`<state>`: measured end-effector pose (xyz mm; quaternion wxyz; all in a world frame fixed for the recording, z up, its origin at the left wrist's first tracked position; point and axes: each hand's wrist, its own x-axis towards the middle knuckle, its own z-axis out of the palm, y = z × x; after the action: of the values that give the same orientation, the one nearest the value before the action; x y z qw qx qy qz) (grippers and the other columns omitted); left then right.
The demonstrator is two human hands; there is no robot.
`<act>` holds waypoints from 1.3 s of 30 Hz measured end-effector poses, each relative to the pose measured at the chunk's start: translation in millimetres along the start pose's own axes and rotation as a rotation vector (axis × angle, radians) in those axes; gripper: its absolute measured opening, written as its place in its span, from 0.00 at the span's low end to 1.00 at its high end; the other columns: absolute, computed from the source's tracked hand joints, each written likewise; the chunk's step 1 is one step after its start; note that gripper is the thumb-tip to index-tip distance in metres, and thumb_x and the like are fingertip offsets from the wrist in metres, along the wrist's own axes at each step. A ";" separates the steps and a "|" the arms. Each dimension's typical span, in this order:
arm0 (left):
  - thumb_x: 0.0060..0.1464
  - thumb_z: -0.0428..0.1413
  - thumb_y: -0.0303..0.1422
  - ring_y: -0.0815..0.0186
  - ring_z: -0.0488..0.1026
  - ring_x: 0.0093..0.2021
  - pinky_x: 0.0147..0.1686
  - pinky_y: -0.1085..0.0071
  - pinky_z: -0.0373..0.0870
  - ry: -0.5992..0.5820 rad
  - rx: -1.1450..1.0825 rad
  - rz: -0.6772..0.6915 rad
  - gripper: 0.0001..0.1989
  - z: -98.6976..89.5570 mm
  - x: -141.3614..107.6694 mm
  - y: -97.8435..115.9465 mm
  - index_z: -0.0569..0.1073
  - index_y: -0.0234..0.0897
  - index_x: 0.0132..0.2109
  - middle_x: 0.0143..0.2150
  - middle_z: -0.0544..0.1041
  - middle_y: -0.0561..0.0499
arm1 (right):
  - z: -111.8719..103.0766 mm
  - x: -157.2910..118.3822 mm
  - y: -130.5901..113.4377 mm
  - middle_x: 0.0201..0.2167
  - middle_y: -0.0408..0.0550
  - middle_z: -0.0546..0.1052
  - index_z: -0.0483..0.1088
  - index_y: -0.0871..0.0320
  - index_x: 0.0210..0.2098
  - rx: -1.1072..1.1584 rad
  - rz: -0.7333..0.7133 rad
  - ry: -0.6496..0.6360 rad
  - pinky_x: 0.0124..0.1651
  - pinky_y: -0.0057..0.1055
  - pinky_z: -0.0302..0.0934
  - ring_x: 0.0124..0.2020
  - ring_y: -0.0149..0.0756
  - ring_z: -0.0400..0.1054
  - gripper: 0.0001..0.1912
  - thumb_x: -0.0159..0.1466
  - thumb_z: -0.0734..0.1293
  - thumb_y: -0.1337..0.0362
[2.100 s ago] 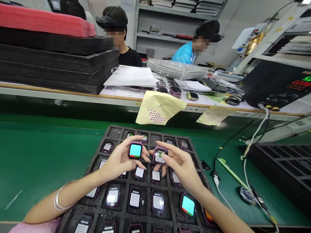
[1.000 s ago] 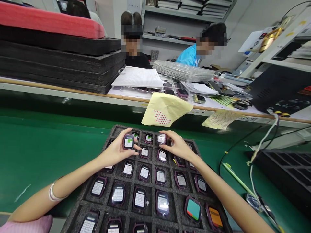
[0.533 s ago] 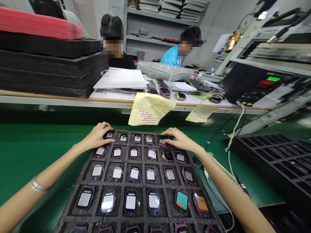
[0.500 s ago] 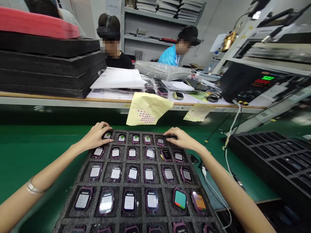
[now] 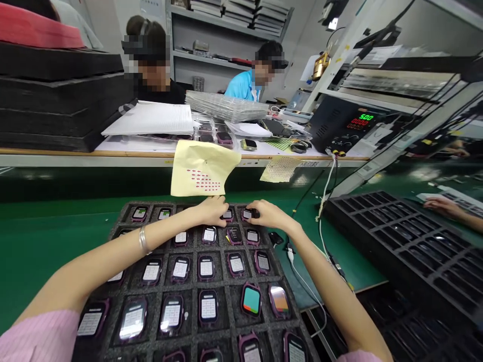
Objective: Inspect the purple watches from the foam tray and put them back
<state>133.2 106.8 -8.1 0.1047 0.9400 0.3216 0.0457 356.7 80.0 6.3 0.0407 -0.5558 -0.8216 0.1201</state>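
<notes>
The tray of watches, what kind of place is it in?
Probably a factory or workshop: many matching watches sit in a foam tray, and behind it a black box shows glowing numbers.

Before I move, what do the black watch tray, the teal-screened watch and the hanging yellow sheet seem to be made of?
Black tray: probably dense foam, matte, judging by its grainy, speckled look.
Teal-screened watch: smooth front, glass or clear plastic, since the display shows through; around that, purple plastic or perhaps metal.
Yellow sheet: likely thin matte paper, going by its creases and wavy edge.
</notes>
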 end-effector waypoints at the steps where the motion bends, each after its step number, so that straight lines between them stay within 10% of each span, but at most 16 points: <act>1: 0.48 0.60 0.34 0.49 0.67 0.48 0.45 0.59 0.66 -0.018 -0.021 -0.004 0.14 2.6 6.4 -1.4 0.72 0.29 0.40 0.43 0.71 0.39 | 1.1 1.5 0.7 0.41 0.57 0.76 0.75 0.61 0.42 0.021 0.009 0.013 0.45 0.38 0.61 0.46 0.55 0.68 0.17 0.52 0.73 0.66; 11: 0.36 0.65 0.29 0.49 0.70 0.46 0.46 0.58 0.66 0.142 -0.538 -0.097 0.17 10.0 8.6 -13.9 0.70 0.32 0.36 0.42 0.72 0.42 | 20.7 -8.5 3.8 0.35 0.55 0.76 0.74 0.62 0.38 0.668 0.111 0.294 0.39 0.38 0.64 0.38 0.49 0.72 0.22 0.50 0.73 0.53; 21: 0.48 0.59 0.30 0.66 0.75 0.40 0.40 0.71 0.70 0.285 -1.445 -0.276 0.18 -19.0 -89.1 0.3 0.65 0.34 0.47 0.47 0.76 0.40 | 10.6 -38.6 -46.4 0.39 0.49 0.75 0.67 0.57 0.46 1.404 0.065 0.345 0.24 0.23 0.61 0.30 0.31 0.68 0.21 0.52 0.70 0.61; 29: 0.32 0.54 0.14 0.74 0.62 0.24 0.20 0.78 0.52 0.211 -2.005 -0.401 0.25 -10.6 -124.2 20.8 0.68 0.36 0.42 0.38 0.78 0.47 | 28.4 -40.8 -111.0 0.36 0.48 0.75 0.63 0.57 0.48 1.402 0.027 0.139 0.16 0.18 0.58 0.25 0.30 0.67 0.29 0.49 0.74 0.71; 39: 0.37 0.55 0.23 0.52 0.72 0.49 0.50 0.55 0.66 0.218 -2.076 -0.281 0.27 -15.6 -136.9 27.3 0.68 0.36 0.50 0.44 0.76 0.44 | 18.9 -51.5 -132.0 0.33 0.49 0.75 0.68 0.57 0.50 1.296 -0.041 0.300 0.17 0.24 0.60 0.23 0.33 0.70 0.15 0.63 0.65 0.62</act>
<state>39.1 4.3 10.8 0.8334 0.3339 0.2385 0.3703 253.2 -17.0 23.5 0.4828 -0.4138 -0.5791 0.5102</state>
